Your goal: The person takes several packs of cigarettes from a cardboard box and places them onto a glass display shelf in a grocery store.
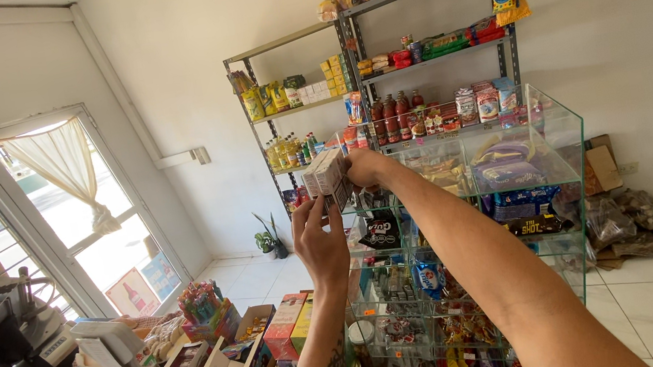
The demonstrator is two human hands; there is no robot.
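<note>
Up high, small whitish box (325, 177), both hands gripping

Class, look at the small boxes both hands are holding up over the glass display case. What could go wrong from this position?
1. The small boxes are gripped only by fingertips of the left hand and right hand; one could slip out.
2. A dropped box might strike the glass display case below.
3. The raised arms could knock goods on the crowded counter.

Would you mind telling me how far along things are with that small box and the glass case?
Done: the glass display case already holds snack packets. In hand: both the left hand and right hand hold a small white box above it. Left: the box is not set down.
</note>
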